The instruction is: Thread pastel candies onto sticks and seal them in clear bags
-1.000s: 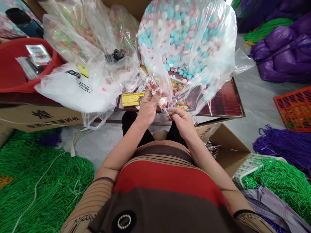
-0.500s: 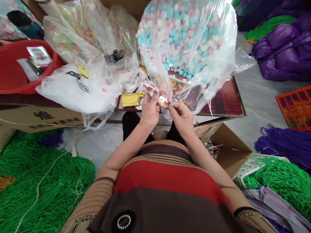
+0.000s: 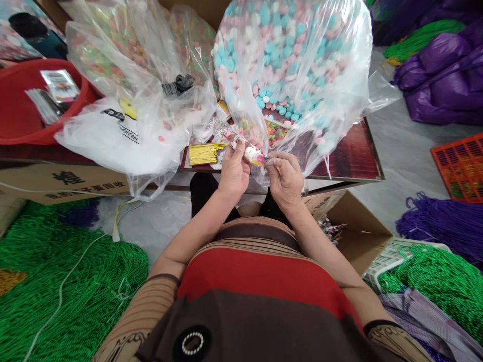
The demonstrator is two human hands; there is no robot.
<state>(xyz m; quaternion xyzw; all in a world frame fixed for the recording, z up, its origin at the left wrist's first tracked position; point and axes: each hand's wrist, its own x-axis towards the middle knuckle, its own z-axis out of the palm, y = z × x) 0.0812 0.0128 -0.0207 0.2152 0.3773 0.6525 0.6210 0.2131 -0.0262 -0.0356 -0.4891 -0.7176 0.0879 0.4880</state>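
Note:
Between my hands is a small clear printed plastic bag (image 3: 253,155) with white and coloured pieces inside. My left hand (image 3: 234,171) pinches it near the middle between thumb and fingers. At its right end the fingertips of my right hand (image 3: 286,178) are closed on the bag; a bit of blue and yellow shows there. Left of my left hand lies a bundle of yellow twist ties (image 3: 204,154). Just beyond the hands, multicoloured ring-shaped pieces (image 3: 276,132) lie by a big clear bag of pink, white and blue candies (image 3: 292,60).
Clear bags of coloured rings (image 3: 121,45) and a white plastic bag (image 3: 124,141) lie on the left. A red basin (image 3: 85,95) holds flat packets. Below the dark red table (image 3: 362,156), an open cardboard box (image 3: 358,221) stands at right. Green cords (image 3: 75,296) cover the floor at left.
My right hand has shifted slightly right, and its fingers have curled in more at the bag's end. My left hand keeps its pinch almost in place.

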